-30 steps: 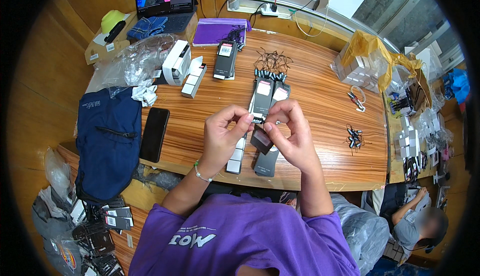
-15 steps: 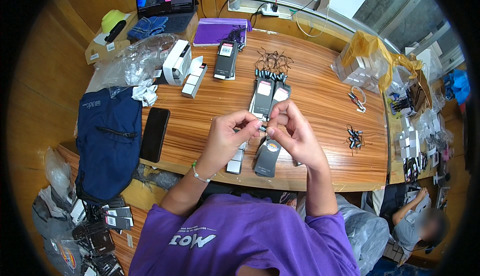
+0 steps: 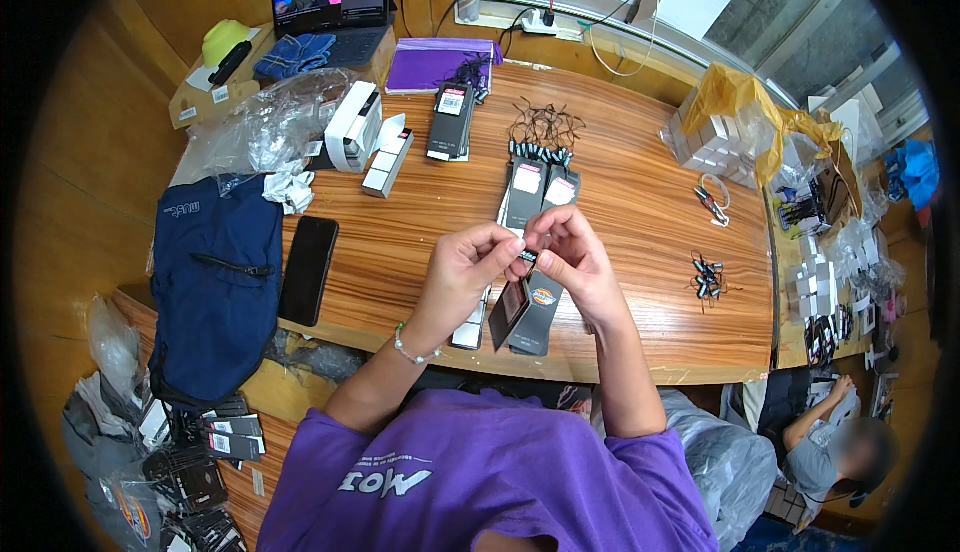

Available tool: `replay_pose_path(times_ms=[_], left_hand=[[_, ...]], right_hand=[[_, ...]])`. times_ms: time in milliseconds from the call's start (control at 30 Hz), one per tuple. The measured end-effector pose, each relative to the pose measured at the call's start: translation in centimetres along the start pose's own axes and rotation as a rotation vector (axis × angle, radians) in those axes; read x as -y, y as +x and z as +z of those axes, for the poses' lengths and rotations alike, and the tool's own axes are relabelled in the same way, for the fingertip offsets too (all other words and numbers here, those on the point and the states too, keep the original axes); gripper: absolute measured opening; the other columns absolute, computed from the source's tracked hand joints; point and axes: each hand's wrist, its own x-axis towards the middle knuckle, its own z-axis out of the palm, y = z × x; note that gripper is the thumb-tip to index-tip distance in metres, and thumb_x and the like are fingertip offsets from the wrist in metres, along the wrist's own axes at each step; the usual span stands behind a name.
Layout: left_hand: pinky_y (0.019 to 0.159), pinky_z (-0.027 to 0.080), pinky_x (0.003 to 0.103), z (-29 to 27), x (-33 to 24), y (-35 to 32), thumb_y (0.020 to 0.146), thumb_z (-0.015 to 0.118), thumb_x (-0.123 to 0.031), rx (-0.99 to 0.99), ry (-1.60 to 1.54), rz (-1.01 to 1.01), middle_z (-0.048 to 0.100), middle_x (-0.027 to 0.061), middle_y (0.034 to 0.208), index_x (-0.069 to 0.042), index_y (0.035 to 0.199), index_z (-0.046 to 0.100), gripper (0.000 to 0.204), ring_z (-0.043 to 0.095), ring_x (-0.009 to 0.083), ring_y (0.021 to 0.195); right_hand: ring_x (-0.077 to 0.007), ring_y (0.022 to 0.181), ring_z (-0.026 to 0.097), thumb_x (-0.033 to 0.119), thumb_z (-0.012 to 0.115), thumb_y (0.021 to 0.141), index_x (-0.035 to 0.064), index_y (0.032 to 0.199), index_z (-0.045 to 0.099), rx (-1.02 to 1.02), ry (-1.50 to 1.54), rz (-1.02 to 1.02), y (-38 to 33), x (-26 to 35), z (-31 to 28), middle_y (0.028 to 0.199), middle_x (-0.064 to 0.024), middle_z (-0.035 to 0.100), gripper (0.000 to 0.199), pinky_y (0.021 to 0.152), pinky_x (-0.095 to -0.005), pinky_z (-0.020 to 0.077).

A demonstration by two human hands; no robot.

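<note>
The table (image 3: 640, 192) is stretching under everything, and the phone (image 3: 309, 270) is serving here as my mark. Just left of the phone the blue bag (image 3: 215, 272) is lying closed, so its content is not showing. Far to the right of the phone and beyond it, the yellow bag (image 3: 735, 92) is lying partly over a group of white boxes (image 3: 722, 140), with clear plastic around them. Beyond the phone and a little right, the white box (image 3: 352, 137) is standing, and I cannot tell what it is holding. To the right of the phone, the left hand (image 3: 465, 264) and the right hand (image 3: 583, 262) are meeting, each making a narrow pinch with thumb and finger. Right of that white box, the narrow box (image 3: 390, 162) is standing with its flap raised; its inside is too small to read. Right of the phone, below the fingers, the dark tag (image 3: 508, 312) is hanging at a tilt. The smallest thing, the black seal (image 3: 528, 255), is sitting right of the phone, between both pinches. In my judgement, the fingertips should be pressing lightly at its two ends, aligning it straight, and letting the tag hang freely without twisting.
</note>
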Motion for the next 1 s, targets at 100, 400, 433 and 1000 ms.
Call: replay_pose_path(times_ms=[100,400,433,1000], left_hand=[[0.066,0.046,0.022,-0.5,-0.3,0.6,0.087,0.058,-0.016,-0.065,0.149,0.03,0.06,0.005,0.075,0.002,0.086,0.06,0.018,0.056,0.0097,0.069],[0.087,0.04,0.032,0.8,2.7,0.0,0.082,0.058,-0.006,-0.094,0.728,0.369,0.044,0.0146,0.115,-0.003,0.122,0.033,0.047,0.05,0.0192,0.092],[0.083,0.041,0.031,0.8,3.1,0.0,0.081,0.058,-0.004,-0.076,0.635,0.277,0.045,0.0138,0.113,-0.003,0.121,0.034,0.046,0.051,0.0171,0.088],[0.078,0.047,0.022,-2.3,6.9,11.0,0.082,0.052,0.005,0.179,0.289,-0.122,0.061,0.0066,0.093,0.001,0.111,0.05,0.028,0.058,0.01,0.089]], right_hand=[[-0.0104,0.086,0.049,0.015,0.052,0.089,0.0052,0.101,0.049,-0.031,-0.054,0.093,0.0,0.6,0.4,0.094,-0.0035,0.053,0.015,0.077,-0.024,0.0393],[-0.0131,0.084,0.052,0.023,0.042,0.094,0.006,0.078,0.051,-0.391,0.398,0.107,0.2,-2.3,0.6,0.094,-0.0071,0.059,0.025,0.078,-0.0257,0.041],[-0.0133,0.085,0.052,0.024,0.043,0.094,0.0062,0.078,0.051,-0.414,0.426,0.089,0.1,-2.6,0.5,0.095,-0.0072,0.058,0.025,0.079,-0.0263,0.0406],[-0.0096,0.086,0.046,0.026,0.047,0.09,0.0149,0.08,0.058,-0.549,0.114,0.075,12.0,-0.1,-12.6,0.091,0.0031,0.055,0.018,0.074,-0.0294,0.0318]])
